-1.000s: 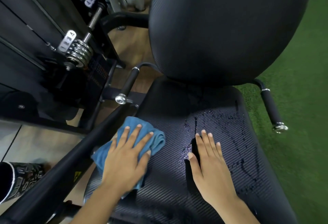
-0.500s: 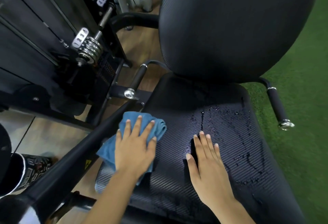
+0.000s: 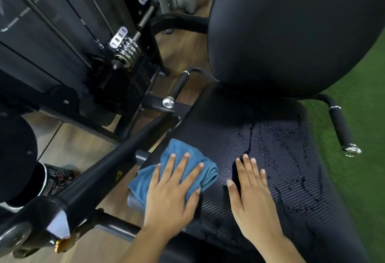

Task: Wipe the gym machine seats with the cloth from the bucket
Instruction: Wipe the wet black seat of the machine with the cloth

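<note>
Cloth (image 3: 144,179), edged toward the spread right hand (image 3: 254,198); splayed left hand (image 3: 170,198) presses it on seat (image 3: 208,135); sweep firmly through droplets (image 3: 277,144).

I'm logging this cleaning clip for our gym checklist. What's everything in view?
seat: 1, black, ribbed, centre
droplets: many, clear, on the seat's right half
backrest: 1, black, above the seat
cloth: 1, blue, on the seat's left edge
handles: 2, black with chrome ends, either side of the seat
bar: 1, black, running diagonally left of the seat
plates: small stack, chrome, on the machine at upper left
bucket: 1, dark and patterned, lower left on the floor, partly hidden
floor: wood-coloured, left
turf: green, right
left hand: flat, pressing on the cloth
right hand: flat on the seat, beside the cloth
</note>
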{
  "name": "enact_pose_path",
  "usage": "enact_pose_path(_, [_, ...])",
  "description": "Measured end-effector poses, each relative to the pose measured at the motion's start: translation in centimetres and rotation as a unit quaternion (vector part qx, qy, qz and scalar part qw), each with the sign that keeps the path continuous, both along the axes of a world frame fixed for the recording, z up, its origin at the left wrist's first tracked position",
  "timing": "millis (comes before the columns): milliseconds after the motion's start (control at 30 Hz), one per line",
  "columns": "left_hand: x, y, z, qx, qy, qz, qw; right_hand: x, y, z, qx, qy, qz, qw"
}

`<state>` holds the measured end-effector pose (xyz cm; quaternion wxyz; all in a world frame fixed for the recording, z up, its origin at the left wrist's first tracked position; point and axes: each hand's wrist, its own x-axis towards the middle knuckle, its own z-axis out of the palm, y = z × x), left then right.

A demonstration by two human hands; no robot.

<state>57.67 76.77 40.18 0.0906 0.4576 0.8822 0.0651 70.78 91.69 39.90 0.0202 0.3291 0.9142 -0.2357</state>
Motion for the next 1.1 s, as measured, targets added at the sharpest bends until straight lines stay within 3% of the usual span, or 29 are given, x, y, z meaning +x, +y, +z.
enact_pose_path(100, [-1.3,-3.2,-0.2,0.012,0.013,-0.015,1.0,0.6,-0.1,0.2,0.0,0.002,0.004,1.0])
enact_pose_path(200, [-2.4,-1.5,0.2,-0.006,-0.001,0.102,0.995,1.2,0.2,0.1,0.004,-0.004,0.003,1.0])
enact_pose_path(267, [-0.6,0.9,0.5,-0.015,-0.009,0.127,0.992,1.4,0.2,0.0,0.006,-0.006,-0.003,1.0])
enact_pose_path(400, [1.3,-1.5,0.1,0.007,-0.003,-0.043,0.999,2.1,0.2,0.3,-0.003,-0.006,-0.001,1.0])
enact_pose_path(467, [-0.3,-2.9,0.1,0.014,-0.007,-0.065,0.998,2.5,0.5,0.3,0.003,-0.007,0.0,1.0])
enact_pose_path(633, [0.5,4.3,0.8,-0.067,-0.03,0.118,0.99,3.1,1.5,0.0,0.013,-0.01,-0.012,1.0])
enact_pose_path(800, [4.3,9.4,1.2,-0.064,-0.089,0.105,0.988,2.9,2.4,0.5,-0.009,0.012,-0.043,0.999])
enact_pose_path(967, [4.4,10.6,2.9,-0.033,-0.208,0.116,0.971,3.0,4.0,0.9,-0.032,0.0,-0.095,0.995])
enact_pose_path(1100, [-1.0,8.7,3.8,0.054,-0.14,0.147,0.978,0.7,3.6,1.6,-0.028,0.029,-0.095,0.995])
